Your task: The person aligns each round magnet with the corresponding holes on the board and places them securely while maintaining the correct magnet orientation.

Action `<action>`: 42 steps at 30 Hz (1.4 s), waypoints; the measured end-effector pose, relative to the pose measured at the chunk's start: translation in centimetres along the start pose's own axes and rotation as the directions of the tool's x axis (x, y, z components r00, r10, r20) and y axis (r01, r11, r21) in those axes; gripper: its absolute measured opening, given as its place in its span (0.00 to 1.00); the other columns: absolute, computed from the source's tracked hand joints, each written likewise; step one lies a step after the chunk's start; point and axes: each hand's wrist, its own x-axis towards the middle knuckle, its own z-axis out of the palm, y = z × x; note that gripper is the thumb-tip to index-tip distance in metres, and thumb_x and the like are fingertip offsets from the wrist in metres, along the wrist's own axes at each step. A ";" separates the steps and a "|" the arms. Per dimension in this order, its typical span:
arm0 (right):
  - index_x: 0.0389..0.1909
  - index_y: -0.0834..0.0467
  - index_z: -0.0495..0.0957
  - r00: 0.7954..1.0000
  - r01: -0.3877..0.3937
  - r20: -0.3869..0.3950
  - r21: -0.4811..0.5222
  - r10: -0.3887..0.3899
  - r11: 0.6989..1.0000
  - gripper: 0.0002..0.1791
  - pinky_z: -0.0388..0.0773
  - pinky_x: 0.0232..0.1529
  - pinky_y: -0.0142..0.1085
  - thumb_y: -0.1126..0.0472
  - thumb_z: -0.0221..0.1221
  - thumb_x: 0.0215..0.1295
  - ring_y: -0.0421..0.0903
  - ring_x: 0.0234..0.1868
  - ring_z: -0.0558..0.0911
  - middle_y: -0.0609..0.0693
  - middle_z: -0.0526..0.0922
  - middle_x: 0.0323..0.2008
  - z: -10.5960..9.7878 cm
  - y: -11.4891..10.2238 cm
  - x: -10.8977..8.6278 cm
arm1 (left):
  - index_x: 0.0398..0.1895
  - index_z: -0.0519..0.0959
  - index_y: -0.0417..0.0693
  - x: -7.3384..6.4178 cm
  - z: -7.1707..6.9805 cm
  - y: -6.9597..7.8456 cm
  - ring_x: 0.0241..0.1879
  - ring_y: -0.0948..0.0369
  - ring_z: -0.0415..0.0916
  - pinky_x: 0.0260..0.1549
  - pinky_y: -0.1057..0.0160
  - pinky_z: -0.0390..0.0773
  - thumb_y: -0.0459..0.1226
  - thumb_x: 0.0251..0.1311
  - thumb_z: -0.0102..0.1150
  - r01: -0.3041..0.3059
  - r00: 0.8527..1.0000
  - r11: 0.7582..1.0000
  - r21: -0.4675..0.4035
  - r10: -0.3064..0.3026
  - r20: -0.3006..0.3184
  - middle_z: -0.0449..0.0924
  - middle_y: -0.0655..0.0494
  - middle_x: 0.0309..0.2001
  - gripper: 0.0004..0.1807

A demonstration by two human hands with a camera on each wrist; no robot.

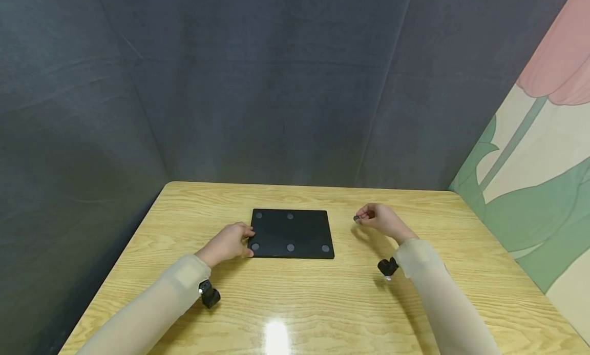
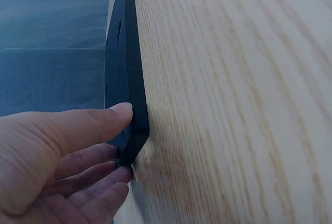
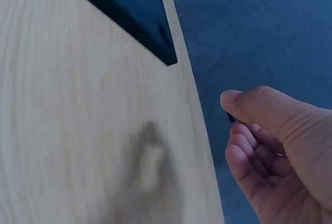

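A black rectangular board (image 1: 291, 233) lies flat on the wooden table, with several grey round pads on its upper face. At the far right corner shows only a faint dark mark, no grey pad. My left hand (image 1: 229, 243) grips the board's left end; in the left wrist view the thumb (image 2: 122, 111) lies on the board (image 2: 118, 68) near a corner, the other fingers bent at its edge. To the right of the board and raised above the table, my right hand (image 1: 379, 221) pinches a small dark disc (image 1: 356, 218) between thumb and fingertips, seen edge-on as a disc (image 3: 231, 117).
The wooden table (image 1: 295, 288) extends around the board. A dark curtain (image 1: 276, 88) hangs behind and along the left side. On the right stands a panel with a painted flower (image 1: 534, 201). Small black cameras (image 1: 209, 295) are strapped to both wrists.
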 end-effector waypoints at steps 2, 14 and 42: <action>0.39 0.67 0.77 1.000 -0.008 0.005 0.004 0.008 1.000 0.08 0.76 0.35 0.28 0.67 0.59 0.60 0.44 0.34 0.78 0.55 0.81 0.35 -0.1 -0.4 0.2 | 0.55 0.76 0.38 0.0 0.0 0.0 0.62 0.48 0.63 0.58 0.52 0.65 0.36 0.45 0.71 0.002 1.000 1.000 -0.003 -0.002 0.001 0.68 0.48 0.61 0.30; 0.40 0.65 0.77 1.000 -0.004 0.009 0.023 0.004 1.000 0.10 0.76 0.36 0.30 0.63 0.60 0.60 0.44 0.35 0.78 0.54 0.80 0.36 -0.4 -2.3 1.5 | 0.55 0.76 0.39 0.1 -0.1 0.1 0.61 0.48 0.63 0.58 0.52 0.65 0.36 0.45 0.71 0.005 1.000 1.000 -0.002 -0.004 0.006 0.68 0.48 0.61 0.30; 0.40 0.67 0.77 0.999 0.042 0.000 0.090 -0.042 0.995 0.11 0.77 0.39 0.38 0.64 0.61 0.59 0.45 0.34 0.78 0.57 0.80 0.36 1.8 -5.3 4.6 | 0.55 0.75 0.37 0.1 0.0 0.1 0.62 0.47 0.62 0.58 0.52 0.64 0.35 0.46 0.71 -0.004 1.000 1.000 0.003 0.004 0.008 0.68 0.47 0.61 0.30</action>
